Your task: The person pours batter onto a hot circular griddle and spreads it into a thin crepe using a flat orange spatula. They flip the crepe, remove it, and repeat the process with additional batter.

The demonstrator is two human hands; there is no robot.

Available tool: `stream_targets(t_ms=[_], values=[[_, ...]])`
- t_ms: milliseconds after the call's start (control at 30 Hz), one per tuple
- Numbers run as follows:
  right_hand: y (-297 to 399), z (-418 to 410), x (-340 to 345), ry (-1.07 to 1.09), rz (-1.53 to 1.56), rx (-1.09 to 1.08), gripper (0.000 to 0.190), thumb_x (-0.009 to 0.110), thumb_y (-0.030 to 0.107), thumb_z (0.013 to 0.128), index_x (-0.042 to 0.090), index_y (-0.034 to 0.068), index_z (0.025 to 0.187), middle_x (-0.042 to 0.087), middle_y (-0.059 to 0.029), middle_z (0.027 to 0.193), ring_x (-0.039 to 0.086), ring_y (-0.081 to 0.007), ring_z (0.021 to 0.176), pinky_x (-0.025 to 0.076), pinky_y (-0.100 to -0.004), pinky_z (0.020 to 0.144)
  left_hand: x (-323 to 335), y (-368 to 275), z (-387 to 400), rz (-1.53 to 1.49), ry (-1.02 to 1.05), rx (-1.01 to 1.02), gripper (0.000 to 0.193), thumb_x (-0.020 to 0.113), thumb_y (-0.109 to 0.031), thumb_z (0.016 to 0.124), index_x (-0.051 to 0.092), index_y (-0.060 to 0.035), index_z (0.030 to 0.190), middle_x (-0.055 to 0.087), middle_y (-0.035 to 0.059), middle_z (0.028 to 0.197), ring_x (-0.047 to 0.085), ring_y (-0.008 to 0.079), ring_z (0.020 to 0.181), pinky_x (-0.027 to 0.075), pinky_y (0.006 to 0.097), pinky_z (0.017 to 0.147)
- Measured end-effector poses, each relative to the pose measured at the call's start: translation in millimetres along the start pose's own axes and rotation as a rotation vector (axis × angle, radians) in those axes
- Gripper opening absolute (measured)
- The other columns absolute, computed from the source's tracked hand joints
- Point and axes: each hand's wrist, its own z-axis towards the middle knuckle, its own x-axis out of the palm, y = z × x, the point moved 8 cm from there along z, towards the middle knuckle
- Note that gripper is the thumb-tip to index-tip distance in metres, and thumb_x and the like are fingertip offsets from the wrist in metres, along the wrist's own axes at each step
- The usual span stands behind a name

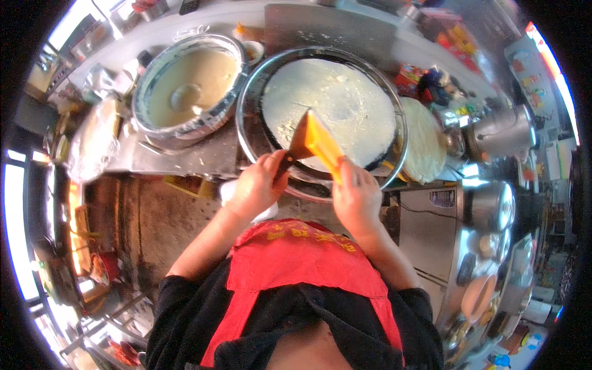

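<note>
On a round griddle (257,99) with a metal rim lies a thin, pale sheet of batter (342,92), uneven on its surface. My left hand (263,178) is closed around the dark handle of a metal scraper (299,138). My right hand (357,192) grips a yellow plastic scraper (322,144). The two blades meet or overlap at their tips above the near part of the batter sheet; whether they touch it cannot be told. A large metal pot of batter (173,74) stands left of the griddle, with a round ladle (186,97) in it.
Right of the griddle lies a stack of pale round flatbreads (421,141), with a tall metal pot (502,134) beyond. A plastic-wrapped round stack (95,141) is at the far left. A small bowl (253,52) stands behind the batter pot, and packets (409,77) lie behind the flatbreads.
</note>
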Motion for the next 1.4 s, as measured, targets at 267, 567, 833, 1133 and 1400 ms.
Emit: stream_targets(t_ms=[267,567,833,1133,1400], values=[[13,-11,-11,0.095,0.105,-0.076,0.042,0.070,0.002,0.067,0.059,0.001,0.107,0.066,-0.0130,0.092,0.066,-0.0280,0.080,0.053,-0.0370,0.070,7,2,-5,-0.060,-0.005,0.079,0.040,0.063,-0.013,0.082,0.053,-0.0014,0.119,0.061,0.0217,0.102,0.062,0.0396,0.088,0.052,0.0430,0.074],[9,13,-19,-0.157,-0.073,-0.129,0.031,0.064,0.002,0.073,0.060,0.001,0.104,0.065,-0.0092,0.093,0.063,-0.0238,0.080,0.050,-0.0340,0.069,-1,-31,0,-0.037,-0.053,0.080,0.041,0.063,-0.013,0.081,0.052,-0.0014,0.118,0.060,0.0207,0.098,0.061,0.0402,0.077,0.051,0.0441,0.066],[2,20,-23,-0.155,-0.051,-0.194,0.037,0.062,0.005,0.075,0.058,0.006,0.112,0.062,-0.0103,0.116,0.061,-0.0235,0.093,0.046,-0.0351,0.077,0,-42,-8,-0.023,-0.166,0.232,0.049,0.067,-0.010,0.076,0.050,-0.0020,0.121,0.060,0.0214,0.099,0.061,0.0398,0.082,0.052,0.0438,0.068],[25,3,-21,-0.190,-0.020,-0.286,0.032,0.067,0.002,0.075,0.060,0.006,0.106,0.063,-0.0109,0.117,0.062,-0.0242,0.098,0.046,-0.0337,0.080,5,-39,-9,-0.222,-0.114,0.151,0.030,0.063,-0.002,0.074,0.059,-0.0048,0.104,0.062,0.0188,0.090,0.062,0.0390,0.078,0.051,0.0412,0.064],[48,-4,-25,-0.139,0.144,-0.401,0.034,0.063,0.011,0.080,0.057,0.006,0.113,0.062,-0.0135,0.114,0.060,-0.0241,0.093,0.045,-0.0348,0.080,34,-2,-21,-0.582,-0.104,0.136,0.050,0.065,-0.009,0.080,0.049,-0.0024,0.126,0.062,0.0181,0.103,0.063,0.0341,0.083,0.051,0.0387,0.067]])
